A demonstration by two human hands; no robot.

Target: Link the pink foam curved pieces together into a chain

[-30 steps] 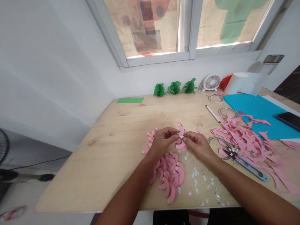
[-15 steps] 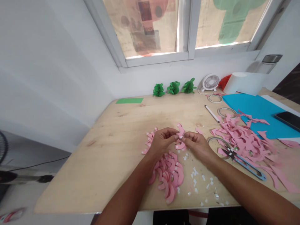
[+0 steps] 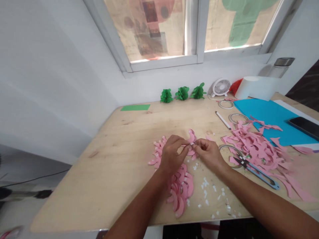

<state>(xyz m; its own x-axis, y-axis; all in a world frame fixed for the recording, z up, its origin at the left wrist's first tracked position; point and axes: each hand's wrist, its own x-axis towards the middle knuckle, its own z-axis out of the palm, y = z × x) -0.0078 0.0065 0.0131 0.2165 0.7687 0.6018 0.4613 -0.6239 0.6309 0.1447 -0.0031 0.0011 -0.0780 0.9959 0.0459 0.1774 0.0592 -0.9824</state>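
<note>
Between both hands is a curved pink paper piece [image 3: 191, 135] with a white patch near its middle. My left hand [image 3: 173, 153] pinches it from the left with thumb and forefinger. From the right, the fingertips of my right hand [image 3: 207, 152] close on the same piece. Below and left of my fingers lies a pile of curved pink paper pieces [image 3: 179, 196], partly covered by my left wrist. Another group of pink pieces with white tips [image 3: 156, 153] shows left of my left hand. Small white scraps [image 3: 205, 186] are scattered under my right forearm.
Thread snips [image 3: 259, 172] and pink offcuts [image 3: 259, 147] lie at the right, with tape rolls [image 3: 238, 119] and a white pen [image 3: 223, 120]. Blue sheets [image 3: 264, 111] carry a phone [image 3: 305, 127]. Green paper figures [image 3: 182, 93] and a small fan [image 3: 221, 87] stand along the wall.
My left hand has turned slightly, its fingers now closer over the pink piece's middle. Both hands stay at the same spot while the view shifts a little.
</note>
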